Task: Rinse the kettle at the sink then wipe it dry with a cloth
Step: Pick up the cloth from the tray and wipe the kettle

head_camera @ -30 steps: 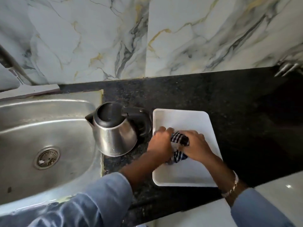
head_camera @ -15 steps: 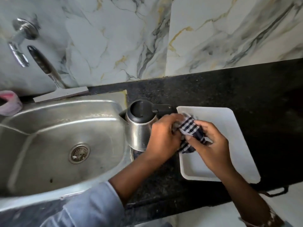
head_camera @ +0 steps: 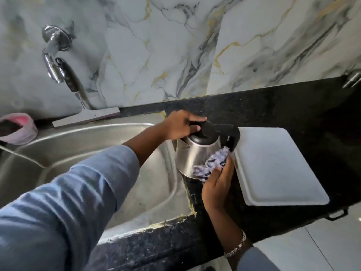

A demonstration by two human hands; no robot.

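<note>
- Your left hand (head_camera: 180, 125) is clamped on the black lid and upper handle of the polished steel kettle with the black plastic handle (head_camera: 197, 155); the fingers wrap over the top.
- Your right hand (head_camera: 218, 184) is closed on the bunched blue-and-white checked cloth (head_camera: 212, 163) and presses it against the kettle's lower side wall, just under the handle.
- The two hands are apart, one above the kettle and one at its flank.
- The kettle sits at the right edge of the stainless steel sink (head_camera: 78, 153), where the basin rim meets the black speckled stone counter (head_camera: 263, 106), touching or just beside the white rectangular plastic tray (head_camera: 277, 167). It appears tilted toward the basin; whether its base rests flat cannot be told.
- Judgement: wiping is under way; rinsing appears done.
- Risk: the base sits on the rim; sideways pressure from the cloth could push it into the basin if your top grip slackens.
- Risk: the cloth is wadded small, so it may miss patches and leave streaks.
- Risk: wet steel may slip under the palm.
- Count: one kettle, one cloth, one tray, one sink, one chrome wall tap (head_camera: 54, 53), one squeegee with a dark handle (head_camera: 82, 106) leaning on the marble wall, one pink-rimmed container (head_camera: 17, 128) at far left.
</note>
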